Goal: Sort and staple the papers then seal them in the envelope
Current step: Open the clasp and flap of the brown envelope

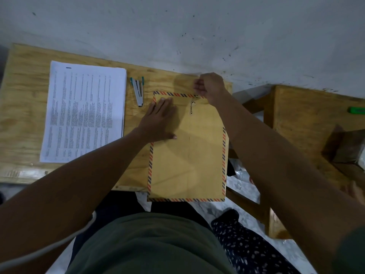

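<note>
Right grip [207,87] pinched the far flap edge of the light, floppy envelope [187,155] while the left grip [160,119] pressed flat on it, right of the stapler [137,90].

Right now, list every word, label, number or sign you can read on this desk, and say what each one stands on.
No text here can be read well enough to quote.
Stack of papers: columns of printed text fill the top sheet, too small and blurred to read.
Envelope: only a striped border and a string clasp show, no writing.
Stapler: no brand visible.
Green object on the right table: no label legible.
</note>
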